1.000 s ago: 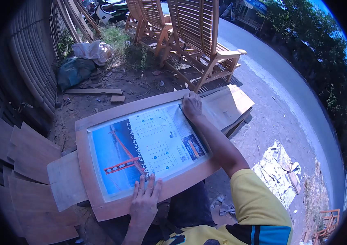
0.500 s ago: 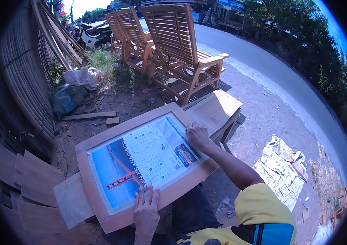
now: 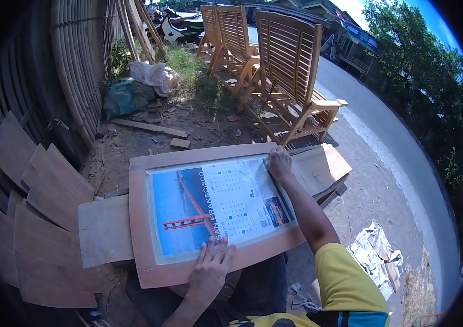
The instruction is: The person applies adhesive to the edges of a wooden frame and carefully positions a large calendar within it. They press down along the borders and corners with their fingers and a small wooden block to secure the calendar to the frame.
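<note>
A wooden panel [image 3: 148, 272] rests over my lap and a plank bench, tilted a little. On its middle lies a printed calendar sheet [image 3: 242, 191] with a red bridge on blue, bordered by a pale translucent strip. My left hand [image 3: 211, 270] lies flat with fingers spread, fingertips on the sheet's near edge. At the sheet's far right corner, my right hand [image 3: 279, 164] is closed and pressed down by the dark edge. Whatever its fingers hold, if anything, is hidden.
Plank bench ends [image 3: 103, 229] show left and right of the panel. Thin wooden sheets [image 3: 52, 234] lean at the left by a bamboo fence [image 3: 79, 71]. Three slatted wooden chairs [image 3: 288, 60] stand beyond. Sacks [image 3: 128, 98], wood scraps and crumpled paper [image 3: 376, 253] lie on the ground.
My view has swung left, so the scene sits farther right. My right hand has slid along the sheet's right edge toward the far corner. The left hand stays flat at the near edge.
</note>
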The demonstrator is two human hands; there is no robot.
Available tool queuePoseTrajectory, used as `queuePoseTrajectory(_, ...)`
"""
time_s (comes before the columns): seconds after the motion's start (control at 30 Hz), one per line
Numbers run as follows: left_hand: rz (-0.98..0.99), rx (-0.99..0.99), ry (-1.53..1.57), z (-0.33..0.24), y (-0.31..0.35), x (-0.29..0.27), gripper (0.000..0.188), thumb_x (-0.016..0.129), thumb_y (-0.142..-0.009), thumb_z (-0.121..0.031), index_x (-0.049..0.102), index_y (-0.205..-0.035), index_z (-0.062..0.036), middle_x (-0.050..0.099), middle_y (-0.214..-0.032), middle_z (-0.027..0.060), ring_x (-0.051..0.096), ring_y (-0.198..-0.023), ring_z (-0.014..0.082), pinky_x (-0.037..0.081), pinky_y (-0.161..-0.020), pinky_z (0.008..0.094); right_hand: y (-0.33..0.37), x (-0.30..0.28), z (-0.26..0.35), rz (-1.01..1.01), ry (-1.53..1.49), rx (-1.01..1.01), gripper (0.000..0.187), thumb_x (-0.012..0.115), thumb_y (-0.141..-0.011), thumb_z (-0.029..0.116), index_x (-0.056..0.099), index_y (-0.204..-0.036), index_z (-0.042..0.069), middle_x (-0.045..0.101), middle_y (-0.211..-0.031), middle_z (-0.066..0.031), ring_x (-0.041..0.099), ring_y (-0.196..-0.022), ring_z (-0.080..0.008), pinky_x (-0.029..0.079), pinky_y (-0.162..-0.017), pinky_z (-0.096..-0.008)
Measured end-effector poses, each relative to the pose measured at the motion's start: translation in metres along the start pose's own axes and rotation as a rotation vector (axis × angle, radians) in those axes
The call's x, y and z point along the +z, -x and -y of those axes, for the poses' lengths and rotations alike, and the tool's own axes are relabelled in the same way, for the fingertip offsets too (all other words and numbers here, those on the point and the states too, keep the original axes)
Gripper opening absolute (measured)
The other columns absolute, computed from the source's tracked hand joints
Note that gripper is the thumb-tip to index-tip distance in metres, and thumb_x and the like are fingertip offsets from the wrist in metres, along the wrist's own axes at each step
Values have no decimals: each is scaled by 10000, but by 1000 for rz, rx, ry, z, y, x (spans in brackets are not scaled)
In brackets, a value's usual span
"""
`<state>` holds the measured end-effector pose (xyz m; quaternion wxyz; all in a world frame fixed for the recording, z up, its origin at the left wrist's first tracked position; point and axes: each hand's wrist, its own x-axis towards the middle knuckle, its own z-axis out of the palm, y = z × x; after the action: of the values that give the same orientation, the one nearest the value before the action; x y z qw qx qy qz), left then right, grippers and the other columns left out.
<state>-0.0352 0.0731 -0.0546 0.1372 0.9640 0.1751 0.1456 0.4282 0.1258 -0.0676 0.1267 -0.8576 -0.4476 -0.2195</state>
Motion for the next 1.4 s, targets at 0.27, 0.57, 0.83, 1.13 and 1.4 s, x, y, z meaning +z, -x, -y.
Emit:
queuePoseTrajectory(0.27,-48,-79,-31,5,-11,-4,629,548,-927,17,554,-1526,-177,480,-1625,82,439,-1496,385,326,-1268,503,87,-102,-1,289,88,-50,170,594,-928,125,702,-997,14,676,-1021,-246,710,-881,-438,559,-814,-530)
queuePoseTrajectory(0.57,-6,-31,-172,3,-8,12,531,573,-981,-150,573,-1508,-212,496,-1618,54,477,-1482,328,344,-1263,482,131,-178,-3,887,449,-293,104,686,-830,68,763,-892,35,708,-975,-147,726,-958,-337,540,-854,-481)
queuePoseTrajectory(0.83,9,-78,-118,6,-6,3,597,575,-953,-76,546,-1534,-210,459,-1642,49,438,-1508,329,329,-1275,484,108,-182,-2,998,379,-538,62,720,-866,105,768,-838,76,673,-884,-98,698,-919,-271,498,-858,-446)
queuePoseTrajectory(1.13,20,-91,-91,3,-9,4,598,576,-947,-62,562,-1523,-222,472,-1634,41,432,-1512,324,335,-1272,487,96,-180,-4,1104,349,-681,77,725,-900,86,798,-891,107,669,-868,-48,666,-900,-214,446,-951,-418)
queuePoseTrajectory(1.4,30,-103,-37,7,-11,2,609,585,-924,23,594,-1488,-206,478,-1630,41,421,-1518,327,324,-1275,505,103,-172,11,1120,-483,-463,140,727,-961,140,800,-1048,58,686,-991,-94,673,-986,-270,521,-901,-409)
